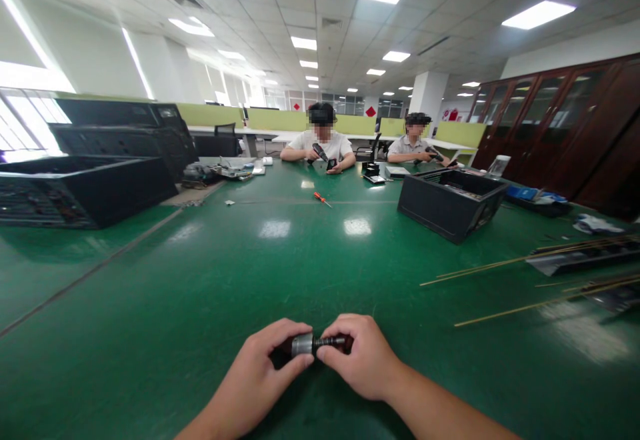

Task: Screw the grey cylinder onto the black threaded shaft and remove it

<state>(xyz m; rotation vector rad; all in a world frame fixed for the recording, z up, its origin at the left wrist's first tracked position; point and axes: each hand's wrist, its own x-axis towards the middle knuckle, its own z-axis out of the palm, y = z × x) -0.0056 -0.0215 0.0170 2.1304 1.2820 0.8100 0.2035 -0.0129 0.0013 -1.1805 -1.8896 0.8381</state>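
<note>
Close to the table's near side, my left hand (263, 368) pinches a short silver metal cylinder (302, 345) between thumb and fingers. A thin dark ridged shaft (326, 342) sticks out of the cylinder's right end, lying level. My right hand (367, 358) is closed around that shaft, with thumb and forefinger near where it meets the cylinder. Its far end is partly hidden by the right-hand fingers. The exact kind of part is too small to make out. Both hands are just above the green tabletop (210, 293).
A red screwdriver (321, 198) lies mid-table. Black computer cases (435, 210) stand right and left (115, 190). Long thin rods (495, 317) jut in from the right. Across the table, one person (320, 143) handles a power tool; another person (414, 143) sits to the right.
</note>
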